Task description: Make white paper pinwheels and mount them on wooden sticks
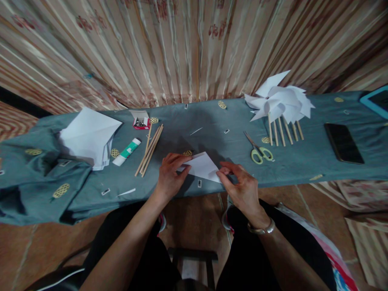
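Note:
A folded sheet of white paper [203,165], roughly triangular, lies on the table between my two hands. My left hand [172,174] grips its left corner, thumb and fingers closed on the edge. At the right corner, my right hand [238,180] pinches the paper between thumb and fingers. Thin wooden sticks [150,151] lie to the left of my left hand. Beyond my right hand rest scissors [257,153] with pale green handles, their blades pointing away from me.
White paper pinwheels [281,103] on sticks lie at the back right, near a black phone [344,142] and a blue-edged device [376,102]. On the left are stacked paper [89,135], a glue stick [127,152] and an open red box [141,122] of small metal pieces. A patterned curtain [182,52] hangs behind.

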A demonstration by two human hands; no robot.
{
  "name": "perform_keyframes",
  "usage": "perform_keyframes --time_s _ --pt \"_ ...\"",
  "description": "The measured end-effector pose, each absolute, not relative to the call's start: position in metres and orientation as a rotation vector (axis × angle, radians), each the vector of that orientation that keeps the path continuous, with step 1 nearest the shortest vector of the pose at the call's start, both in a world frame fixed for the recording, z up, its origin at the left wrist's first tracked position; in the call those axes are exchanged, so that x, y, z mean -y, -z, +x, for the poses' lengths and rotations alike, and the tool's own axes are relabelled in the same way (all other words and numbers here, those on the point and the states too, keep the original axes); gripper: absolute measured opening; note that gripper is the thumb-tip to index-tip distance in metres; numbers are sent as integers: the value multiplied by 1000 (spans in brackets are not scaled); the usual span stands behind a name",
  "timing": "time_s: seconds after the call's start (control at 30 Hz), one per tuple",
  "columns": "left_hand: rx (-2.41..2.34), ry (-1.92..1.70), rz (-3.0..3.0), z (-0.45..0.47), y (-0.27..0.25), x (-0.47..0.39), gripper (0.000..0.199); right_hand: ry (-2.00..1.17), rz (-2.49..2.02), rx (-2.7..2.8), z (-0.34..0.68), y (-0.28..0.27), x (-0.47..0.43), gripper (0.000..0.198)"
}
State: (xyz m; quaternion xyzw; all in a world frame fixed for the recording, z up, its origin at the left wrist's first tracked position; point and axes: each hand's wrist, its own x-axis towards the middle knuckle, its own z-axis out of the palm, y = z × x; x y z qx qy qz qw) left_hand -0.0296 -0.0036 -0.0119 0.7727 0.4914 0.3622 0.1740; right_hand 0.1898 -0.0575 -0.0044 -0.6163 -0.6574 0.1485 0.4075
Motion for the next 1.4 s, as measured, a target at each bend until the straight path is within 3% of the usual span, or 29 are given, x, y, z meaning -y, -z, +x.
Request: perform_keyframes --time_s 0.13,0.3,0.5,0.77,0.97,1.17,1.4 --pt "-1320 -1059 2095 -21 13 0 15 -439 -1534 1637 189 4 56 22" --pt "-1138 -1095 1937 -16 5 1 15 -577 -1503 1647 198 -3 50 43" --pt "-1014 -1098 1890 -14 -1 -1 20 -751 -1328 1745 214 -9 45 35" --pt "-1078 -1039 2033 -24 6 -3 21 -480 -1394 2047 224 4 47 35" --pt "-1117 -1006 2235 -40 12 -1 17 -563 -1439 1945 228 13 48 23" --pt "-1017 -976 2475 -46 3 21 30 -622 -1460 1824 227 9 50 20" --pt "-999 -1003 2632 -37 2 27 13 -448 -1549 1780 234 16 47 23"
